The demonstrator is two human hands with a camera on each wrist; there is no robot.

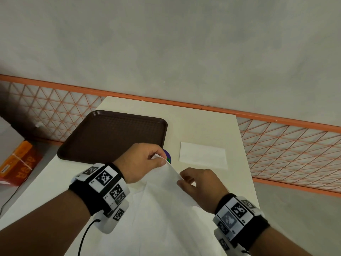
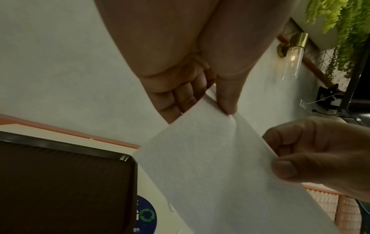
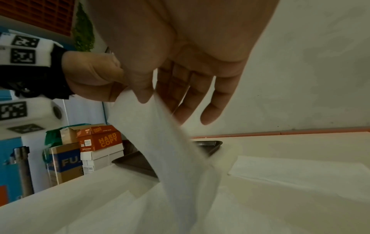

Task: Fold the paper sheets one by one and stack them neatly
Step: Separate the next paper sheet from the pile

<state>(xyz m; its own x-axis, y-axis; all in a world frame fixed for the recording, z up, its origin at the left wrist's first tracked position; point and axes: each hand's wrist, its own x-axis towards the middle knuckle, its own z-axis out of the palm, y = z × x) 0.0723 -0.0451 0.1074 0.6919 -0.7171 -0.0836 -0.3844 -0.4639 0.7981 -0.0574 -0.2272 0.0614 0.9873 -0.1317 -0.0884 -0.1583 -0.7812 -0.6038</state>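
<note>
A white paper sheet [image 1: 171, 196] rises from the table with one edge lifted. My left hand [image 1: 162, 160] pinches its top corner between thumb [image 2: 227, 102] and curled fingers. My right hand [image 1: 182, 180] pinches the same raised edge lower down, its thumb [image 3: 142, 90] on one face and its fingers [image 3: 192, 98] behind. In the left wrist view the sheet [image 2: 210, 166] hangs between both hands. More loose sheets [image 3: 112, 210] lie flat beneath it. One folded sheet [image 1: 203, 155] lies on the table to the right, also visible in the right wrist view as the folded sheet [image 3: 300, 172].
A dark brown tray [image 1: 110, 135] sits at the table's [image 1: 203, 126] back left, a round blue sticker [image 1: 168, 156] beside it. An orange lattice railing [image 1: 286, 145] runs behind the table. Cardboard boxes [image 3: 100, 139] stand on the floor to the left.
</note>
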